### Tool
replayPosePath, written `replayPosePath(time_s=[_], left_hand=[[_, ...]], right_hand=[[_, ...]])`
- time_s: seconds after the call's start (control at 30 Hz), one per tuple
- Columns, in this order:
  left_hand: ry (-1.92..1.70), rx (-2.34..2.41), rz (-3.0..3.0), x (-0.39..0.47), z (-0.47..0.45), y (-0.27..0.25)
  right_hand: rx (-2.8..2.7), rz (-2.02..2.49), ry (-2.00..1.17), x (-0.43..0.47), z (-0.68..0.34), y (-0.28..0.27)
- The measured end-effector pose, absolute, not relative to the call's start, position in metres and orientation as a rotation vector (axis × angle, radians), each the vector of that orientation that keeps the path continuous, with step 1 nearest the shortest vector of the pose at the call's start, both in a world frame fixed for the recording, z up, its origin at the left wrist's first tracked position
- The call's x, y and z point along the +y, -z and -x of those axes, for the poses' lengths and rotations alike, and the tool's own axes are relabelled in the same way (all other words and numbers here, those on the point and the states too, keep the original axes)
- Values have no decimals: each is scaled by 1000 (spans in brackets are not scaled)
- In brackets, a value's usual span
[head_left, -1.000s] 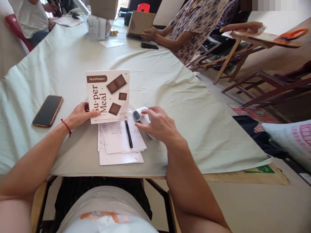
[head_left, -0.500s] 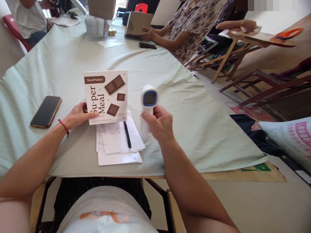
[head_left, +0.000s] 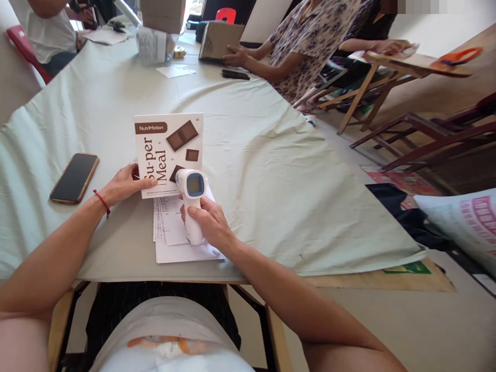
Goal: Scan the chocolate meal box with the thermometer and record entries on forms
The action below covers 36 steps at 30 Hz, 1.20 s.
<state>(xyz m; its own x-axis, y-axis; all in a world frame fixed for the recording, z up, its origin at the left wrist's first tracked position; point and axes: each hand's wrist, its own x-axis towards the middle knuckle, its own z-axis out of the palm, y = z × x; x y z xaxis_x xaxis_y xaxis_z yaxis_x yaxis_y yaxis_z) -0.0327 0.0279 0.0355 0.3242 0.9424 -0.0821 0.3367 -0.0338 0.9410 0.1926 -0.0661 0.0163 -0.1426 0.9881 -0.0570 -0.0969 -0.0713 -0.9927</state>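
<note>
Our left hand (head_left: 123, 185) is clamping the white box (head_left: 168, 152) by its edge, and our right hand (head_left: 211, 219) is gripping the thermometer (head_left: 192, 192), which is partly covering the box.

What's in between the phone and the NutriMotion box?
In the head view, the left hand, holding the NutriMotion box, is between it and the smartphone; pale green tablecloth shows there too.
</note>
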Motion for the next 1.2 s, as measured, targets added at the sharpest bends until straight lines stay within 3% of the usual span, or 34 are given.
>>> replayPosePath(time_s=[1.2], left_hand=[[-721,1180,-1559,29,34,-36]], right_hand=[[-1170,1010,-1467,-66,-196,-24]])
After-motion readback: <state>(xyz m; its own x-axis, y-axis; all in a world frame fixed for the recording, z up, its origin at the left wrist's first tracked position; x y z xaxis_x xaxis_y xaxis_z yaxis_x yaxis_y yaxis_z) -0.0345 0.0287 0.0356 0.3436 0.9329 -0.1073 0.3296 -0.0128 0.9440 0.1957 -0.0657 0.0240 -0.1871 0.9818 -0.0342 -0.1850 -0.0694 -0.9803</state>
